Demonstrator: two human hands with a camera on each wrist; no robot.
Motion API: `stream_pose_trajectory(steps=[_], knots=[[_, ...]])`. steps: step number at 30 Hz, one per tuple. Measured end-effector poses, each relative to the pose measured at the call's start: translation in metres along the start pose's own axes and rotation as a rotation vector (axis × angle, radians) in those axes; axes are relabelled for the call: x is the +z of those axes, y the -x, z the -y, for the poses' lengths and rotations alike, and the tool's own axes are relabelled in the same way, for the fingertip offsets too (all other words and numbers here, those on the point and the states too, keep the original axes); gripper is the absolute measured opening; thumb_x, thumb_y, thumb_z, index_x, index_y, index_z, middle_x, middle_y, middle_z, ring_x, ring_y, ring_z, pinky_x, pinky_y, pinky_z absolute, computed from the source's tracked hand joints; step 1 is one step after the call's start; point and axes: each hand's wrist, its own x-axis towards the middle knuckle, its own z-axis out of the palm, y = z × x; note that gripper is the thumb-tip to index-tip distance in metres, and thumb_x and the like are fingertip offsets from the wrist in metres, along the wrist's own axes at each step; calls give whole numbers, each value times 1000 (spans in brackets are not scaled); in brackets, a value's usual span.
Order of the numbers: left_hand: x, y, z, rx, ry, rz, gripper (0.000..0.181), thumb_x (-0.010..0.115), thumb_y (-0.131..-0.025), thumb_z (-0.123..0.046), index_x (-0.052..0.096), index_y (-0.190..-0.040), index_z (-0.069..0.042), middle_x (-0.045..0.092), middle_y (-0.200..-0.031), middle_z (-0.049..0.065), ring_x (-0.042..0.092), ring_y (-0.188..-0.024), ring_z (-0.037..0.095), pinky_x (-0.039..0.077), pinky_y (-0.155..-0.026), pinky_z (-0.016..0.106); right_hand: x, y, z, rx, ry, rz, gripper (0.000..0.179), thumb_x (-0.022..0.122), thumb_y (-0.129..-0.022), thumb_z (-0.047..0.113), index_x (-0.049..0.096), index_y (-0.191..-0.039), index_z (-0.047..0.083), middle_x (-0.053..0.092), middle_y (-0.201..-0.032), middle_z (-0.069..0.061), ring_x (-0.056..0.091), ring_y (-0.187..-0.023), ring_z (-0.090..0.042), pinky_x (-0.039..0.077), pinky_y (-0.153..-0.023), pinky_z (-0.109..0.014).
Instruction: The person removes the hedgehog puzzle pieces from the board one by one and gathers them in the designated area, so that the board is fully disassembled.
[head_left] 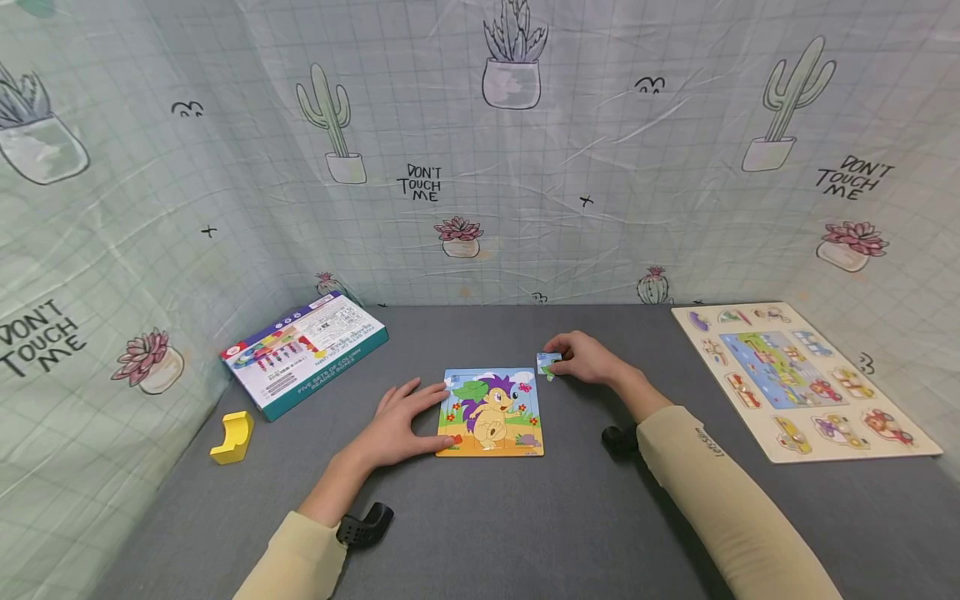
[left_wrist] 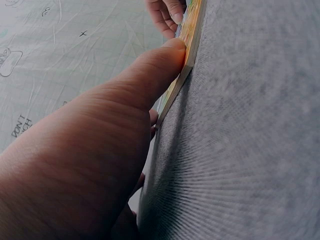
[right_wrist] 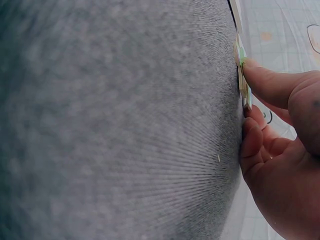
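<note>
- Left hand (head_left: 399,423): fingers spread wide, fingertips by the left edge of the hedgehog puzzle (head_left: 491,412), thumb pressing its near left corner.
- Hedgehog puzzle: flat on the gray counter (head_left: 487,525), in front of the person, between the two hands; it shows a purple-spined hedgehog and a green leaf.
- Right hand (head_left: 588,358): narrow, thumb and fingers pinching small blue-and-green puzzle pieces (head_left: 548,361) just beyond the puzzle's far right corner; I cannot tell how many.
- White and teal box (head_left: 307,354): lying at the far left, its printed side up.
- Yellow block (head_left: 236,437): curved, near the box's closer end.
- Wooden board (head_left: 810,410): flat at the right, vehicle pictures around a central scene.
- Patterned sheet (head_left: 525,167): hanging behind, printed with cacti and "DON'T TOUCH ME".
</note>
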Motion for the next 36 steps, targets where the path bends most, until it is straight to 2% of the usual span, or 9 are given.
stream_pose_trajectory(steps=[6,15,24,30,36], knots=[[0,0,0,-3,-1,3,78,78,-83,-55,56,-146,-14,46,-155,1,20,-149,38,6,-116,65,0,1,0,-21,10,-3,29,70,-95,5,67,-121,-7,64,-108,-16,60,-94,-27,51,-83,-44],[0,0,0,-8,0,4,78,78,-83,-55,56,-146,-14,45,-155,1,20,-150,38,6,-116,65,-2,3,2,11,-11,-23,31,67,-98,8,64,-126,-4,61,-121,-20,60,-106,-34,48,-93,-50],[-1,0,0,-3,7,7,78,78,-83,-55,56,-146,-13,46,-155,2,19,-149,39,5,-115,65,-4,5,17,28,-73,-64,40,68,-99,16,60,-134,0,59,-126,-19,56,-110,-33,49,-90,-49],[-1,-1,-1,-14,3,11,78,78,-83,-55,56,-146,-14,45,-155,1,19,-150,38,5,-116,64,0,5,30,-34,-137,-76,45,70,-97,17,58,-136,-2,61,-126,-21,57,-110,-33,48,-92,-49],[-1,-1,0,-29,2,16,79,77,-83,-56,56,-147,-15,45,-155,0,19,-150,38,4,-116,64,8,2,42,-70,-155,-69,48,72,-96,19,58,-137,-1,63,-119,-17,59,-106,-29,50,-87,-44]])
